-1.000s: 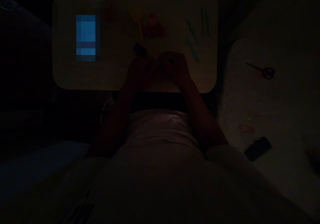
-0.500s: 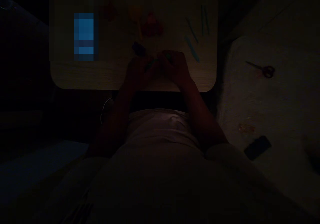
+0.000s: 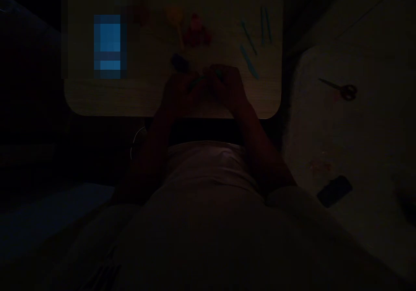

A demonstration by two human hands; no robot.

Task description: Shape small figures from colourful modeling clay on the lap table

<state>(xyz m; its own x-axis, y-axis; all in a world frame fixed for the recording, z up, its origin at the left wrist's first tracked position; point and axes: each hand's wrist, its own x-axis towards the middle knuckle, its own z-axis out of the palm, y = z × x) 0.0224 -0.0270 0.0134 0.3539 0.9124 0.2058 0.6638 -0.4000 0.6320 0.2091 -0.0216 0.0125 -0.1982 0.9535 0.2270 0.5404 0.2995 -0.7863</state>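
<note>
The scene is very dark. Both my hands are close together over the near edge of the wooden table, fingers curled in. My left hand point(image 3: 180, 92) pinches a slim green piece point(image 3: 197, 81), whose exact kind I cannot make out. My right hand point(image 3: 229, 87) is closed too, with a bit of green point(image 3: 218, 72) showing at its fingers; whether this is the same piece is unclear. Just beyond my left hand lies a dark blue lump point(image 3: 179, 62). Farther back are a pink-red lumpy object point(image 3: 196, 33) and an orange-yellow piece point(image 3: 175, 16) with a narrow stem.
On the table's right lie a teal plastic knife point(image 3: 249, 62) and several thin teal sticks point(image 3: 249, 39). A blurred-out bright blue patch point(image 3: 109, 40) covers the left. Scissors point(image 3: 347, 92) and a dark rectangular object point(image 3: 335, 191) rest on the pale surface to my right.
The view has shifted very slightly. My hands keep nearly the same pose around the green piece, with only small finger movement. The objects on the table stay put.
</note>
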